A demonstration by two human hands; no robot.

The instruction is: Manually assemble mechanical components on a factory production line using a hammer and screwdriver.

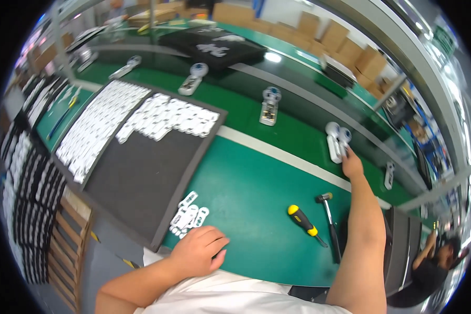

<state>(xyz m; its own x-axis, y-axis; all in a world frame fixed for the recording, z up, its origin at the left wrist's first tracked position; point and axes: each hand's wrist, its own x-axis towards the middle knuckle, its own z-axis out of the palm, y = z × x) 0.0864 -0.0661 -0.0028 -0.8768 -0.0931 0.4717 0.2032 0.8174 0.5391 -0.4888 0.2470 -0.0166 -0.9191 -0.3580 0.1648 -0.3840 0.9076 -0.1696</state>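
Note:
My right hand (352,164) reaches across to the green conveyor belt, its fingers closed on the near end of a white device with a round, blue-centred head (345,136). A second white device (333,146) lies right beside it. My left hand (200,251) rests near the front edge of the green table (256,193), fingers loosely bent, thumb apart, nothing held. Just beyond it lies a small heap of white plastic cover pieces (188,215). A yellow-and-black screwdriver (302,220) and a hammer (329,220) lie between my arms.
A dark foam tray (141,167) at the left holds rows of white pieces (102,118). More devices (269,106) sit spaced along the belt (235,102). Stacked trays (29,209) stand on a wooden pallet (68,246). Another person (437,261) is at the far right.

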